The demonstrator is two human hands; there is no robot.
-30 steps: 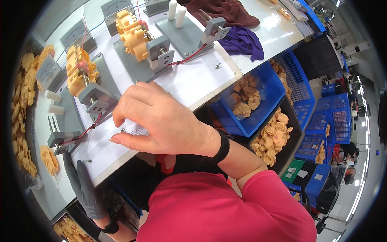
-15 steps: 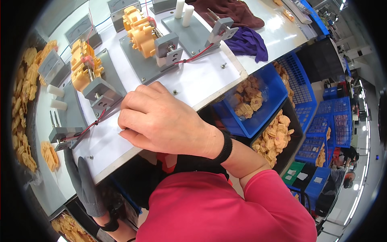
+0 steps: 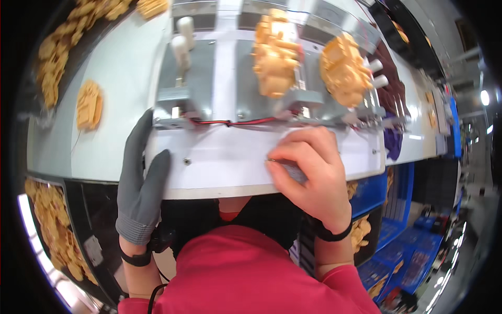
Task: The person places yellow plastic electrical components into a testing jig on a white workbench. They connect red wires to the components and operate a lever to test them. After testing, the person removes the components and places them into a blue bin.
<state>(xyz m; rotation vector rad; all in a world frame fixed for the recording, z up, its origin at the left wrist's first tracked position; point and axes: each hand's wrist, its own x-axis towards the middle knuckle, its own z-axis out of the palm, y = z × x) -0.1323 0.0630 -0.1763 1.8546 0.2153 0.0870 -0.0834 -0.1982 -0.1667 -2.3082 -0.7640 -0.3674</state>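
My left hand (image 3: 140, 183), in a grey glove, lies at the left edge of the white-topped board (image 3: 230, 178). Its fingers are stretched out, the thumb stands apart, and it holds nothing. Bare, my right hand (image 3: 314, 175) hovers over the board's front part, thumb and forefinger pinched. A tiny dark sliver shows at the fingertips, too small to name. Beyond the hands, one yellow moulded plastic part (image 3: 275, 57) sits on the middle grey fixture (image 3: 244, 89), and another yellow plastic part (image 3: 344, 68) on the right-hand one. The left fixture (image 3: 201, 78) bears only white posts (image 3: 181, 51).
Red and black wires (image 3: 251, 122) run between the fixtures. A loose yellow part (image 3: 89, 105) lies on the table at left. Heaped yellow parts (image 3: 55, 225) fill a bin at lower left. Blue crates (image 3: 368, 193) stand at right, below the table. A brown cloth (image 3: 389, 78) lies far right.
The view has swung round, so the board now lies straight across. My right hand has turned so that its pinched fingertips show; my left hand still lies at the board's left end.
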